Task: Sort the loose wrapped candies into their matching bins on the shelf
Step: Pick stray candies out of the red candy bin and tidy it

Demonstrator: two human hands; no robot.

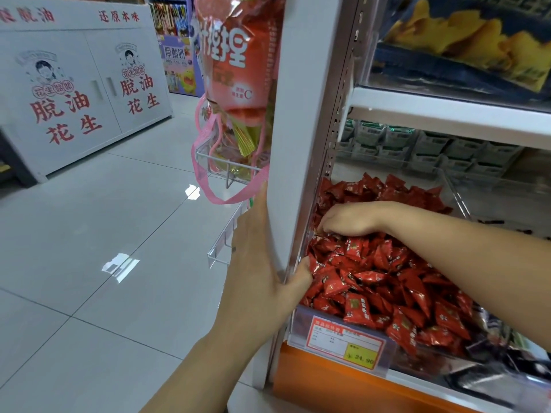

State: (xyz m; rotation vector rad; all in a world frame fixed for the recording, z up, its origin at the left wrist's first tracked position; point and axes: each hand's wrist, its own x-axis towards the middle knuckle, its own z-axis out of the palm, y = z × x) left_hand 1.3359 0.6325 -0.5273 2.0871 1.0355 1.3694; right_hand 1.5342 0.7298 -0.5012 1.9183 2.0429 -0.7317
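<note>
Red foil-wrapped triangular candies (372, 275), probably light and slippery, best pinched at a corner, fill the near clear plastic bin (299, 318); the right hand (348, 219) curls among them, grasp unclear, while the left hand (253, 263) braces open against the white shelf post (298, 114).

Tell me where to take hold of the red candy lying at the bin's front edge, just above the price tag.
Pinch the red candy across its two side edges, coming down from above. It lies exposed on top of the heap, and the bin's clear front wall would probably bar a frontal approach.
</note>
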